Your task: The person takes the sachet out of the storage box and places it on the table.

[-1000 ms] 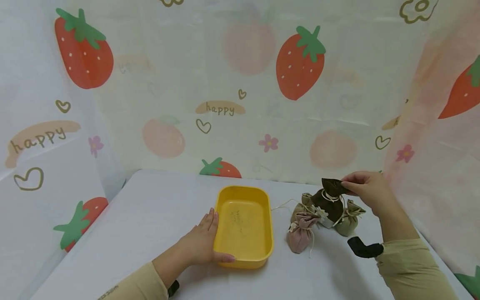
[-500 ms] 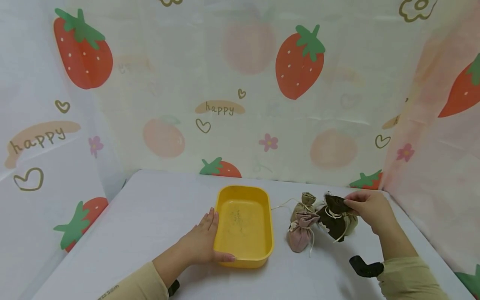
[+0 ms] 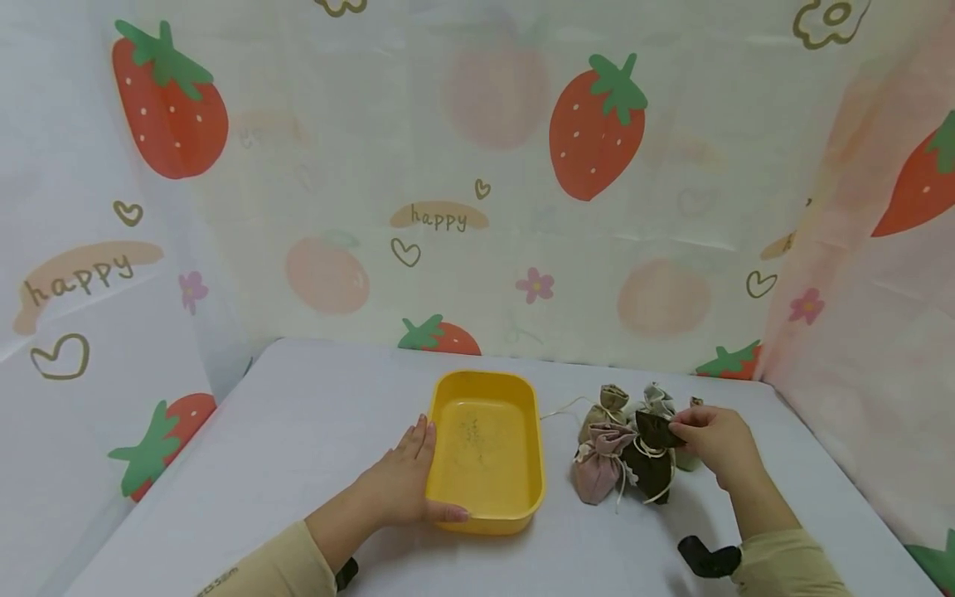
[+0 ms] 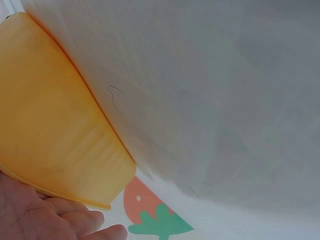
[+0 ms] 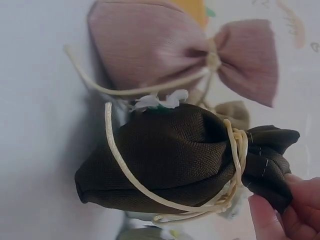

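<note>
My right hand [image 3: 705, 435] pinches the gathered top of a dark brown drawstring pouch [image 3: 651, 460], which stands on the white table [image 3: 298, 431]. In the right wrist view the brown pouch [image 5: 175, 155] fills the middle, tied with cream cord, with my fingertips [image 5: 280, 215] on its top. A pink pouch [image 3: 599, 460] [image 5: 165, 50] lies right beside it. My left hand [image 3: 406, 485] rests flat against the left side of an empty yellow tray [image 3: 485, 518], thumb along its front rim. The left wrist view shows the tray's wall [image 4: 55, 120] above my palm [image 4: 45, 217].
Behind the brown pouch stand a tan pouch [image 3: 608, 404], a grey pouch [image 3: 655, 398] and a green one mostly hidden by my right hand. Strawberry-print sheets [image 3: 477, 182] wall the table at the back and both sides. A black wrist strap [image 3: 705, 557] shows on my right arm.
My right hand has brought the brown pouch down from above the group and toward me, setting it on the table beside the pink pouch. The left hand and tray have stayed still.
</note>
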Available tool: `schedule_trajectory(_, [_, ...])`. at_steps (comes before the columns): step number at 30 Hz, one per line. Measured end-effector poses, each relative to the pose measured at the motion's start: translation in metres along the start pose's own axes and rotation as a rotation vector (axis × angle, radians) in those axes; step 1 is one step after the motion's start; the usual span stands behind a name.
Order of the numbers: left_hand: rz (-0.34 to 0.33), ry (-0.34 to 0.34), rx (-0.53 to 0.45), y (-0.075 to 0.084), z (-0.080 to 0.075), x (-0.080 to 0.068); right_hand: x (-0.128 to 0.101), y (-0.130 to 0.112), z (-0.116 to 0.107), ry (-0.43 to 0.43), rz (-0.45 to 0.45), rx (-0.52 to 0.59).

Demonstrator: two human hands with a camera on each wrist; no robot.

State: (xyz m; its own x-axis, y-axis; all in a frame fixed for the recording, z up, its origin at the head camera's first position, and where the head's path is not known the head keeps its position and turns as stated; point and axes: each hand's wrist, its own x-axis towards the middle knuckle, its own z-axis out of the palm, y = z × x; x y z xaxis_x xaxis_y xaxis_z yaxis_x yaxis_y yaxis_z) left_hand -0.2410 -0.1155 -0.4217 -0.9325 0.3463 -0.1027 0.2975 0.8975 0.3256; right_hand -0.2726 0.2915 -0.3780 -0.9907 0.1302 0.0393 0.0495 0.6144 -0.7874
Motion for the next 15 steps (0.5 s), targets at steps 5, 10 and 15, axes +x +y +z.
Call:
schedule_trajectory(5, [0.005, 0.005, 0.011, 0.000, 0.000, 0.000, -0.001, 0.004, 0.007, -0.001, 0.005, 0.033])
schedule_trajectory(10, [0.003, 0.002, 0.004, 0.000, -0.001, 0.000, 0.000, 0.008, 0.011, -0.009, 0.005, 0.053])
schedule_trajectory(15, [-0.007, -0.016, -0.007, 0.000, 0.000, 0.000, 0.000, 0.012, 0.014, -0.029, 0.021, 0.041])
